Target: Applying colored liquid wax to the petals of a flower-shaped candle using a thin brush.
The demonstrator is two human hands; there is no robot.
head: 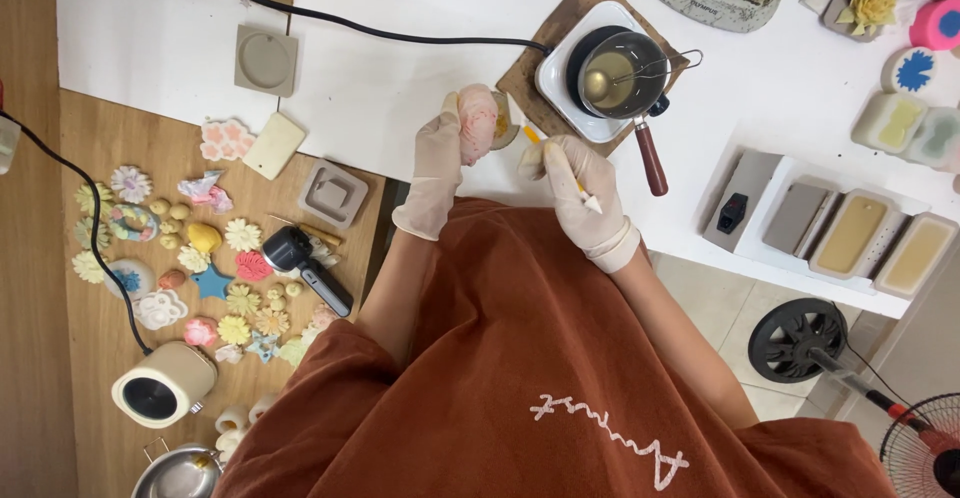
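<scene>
Over white table point(400, 88) | left hand point(440, 158) grips pale-pink rounded piece point(478, 123) | right hand point(580, 193) holds brush point(560, 168)

Upper centre of frame: small white hot plate point(560, 83) on a brown mat point(530, 78), carrying a dark pot point(622, 76) of yellowish liquid; its red-brown handle point(650, 156) points down-frame. A black cable point(330, 20) runs from it toward the upper left across the white table point(400, 88). Left: wooden table point(90, 148) scattered with small flower and star casts point(232, 298) in pastel colours, a black handheld tool point(303, 267), two grey square moulds point(266, 60). Lower left: cream cylindrical device point(163, 384). Right: row of rectangular moulds point(850, 235) with tan fill. Lower right: fan point(925, 443) on tiled floor.
</scene>
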